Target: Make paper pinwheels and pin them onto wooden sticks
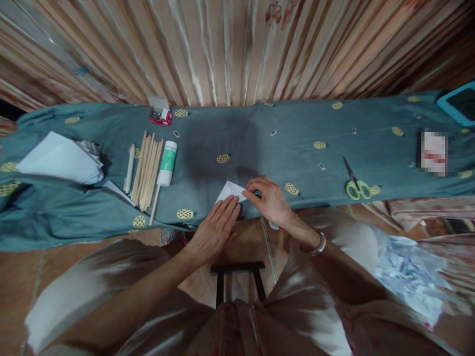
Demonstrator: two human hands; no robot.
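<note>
Head view: pressing paper (229,189) to surface (241,133) with left fingers (223,206) nearly together, pinching its corner with right fingers (256,186), probably to prevent shifting.

Surface (289,163) cloth teal w/ yellow, dark-dotted pineapples; paper (229,190) at the left grip (222,215) white; glue stick (168,163) left of it white w/ green label; wooden sticks (147,170) pale tan; scissors (356,188) right of right grip (256,192) w/ lime handles; curtain (222,54) beyond beige, vertically striped.
</note>
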